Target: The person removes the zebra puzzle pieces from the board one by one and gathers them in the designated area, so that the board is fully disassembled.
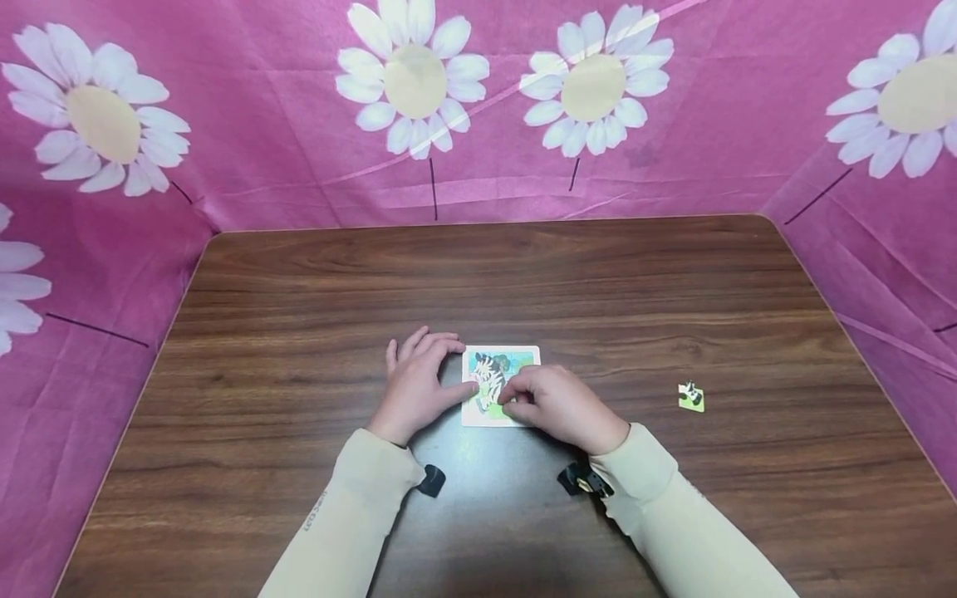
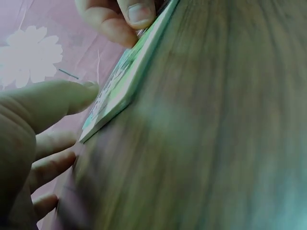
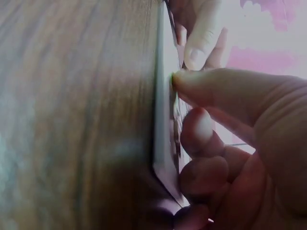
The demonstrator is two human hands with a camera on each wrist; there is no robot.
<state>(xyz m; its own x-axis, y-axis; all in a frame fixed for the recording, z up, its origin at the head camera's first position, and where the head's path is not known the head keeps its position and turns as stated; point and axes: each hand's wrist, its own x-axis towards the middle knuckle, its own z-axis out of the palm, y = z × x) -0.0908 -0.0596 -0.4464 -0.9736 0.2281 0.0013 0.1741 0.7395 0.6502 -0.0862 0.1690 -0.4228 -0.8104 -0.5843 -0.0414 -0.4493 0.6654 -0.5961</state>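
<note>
A small square jigsaw puzzle (image 1: 478, 421) with a white border and a zebra picture lies flat on the table. My left hand (image 1: 420, 389) rests beside its left edge, fingers spread, with the thumb tip on the picture and the index finger at the top left corner. Over the lower right part of the puzzle, my right hand (image 1: 557, 405) pinches a puzzle piece between thumb and curled fingers, right down at the board. Only a green bit of that piece shows at the thumb tip in the right wrist view; the fingers hide most of it.
A loose puzzle piece (image 1: 691, 397), green with black and white, lies on the table to the right of my right hand. The brown wood-grain table (image 1: 478, 282) ends at the back against a pink cloth (image 1: 284, 124) printed with white daisies.
</note>
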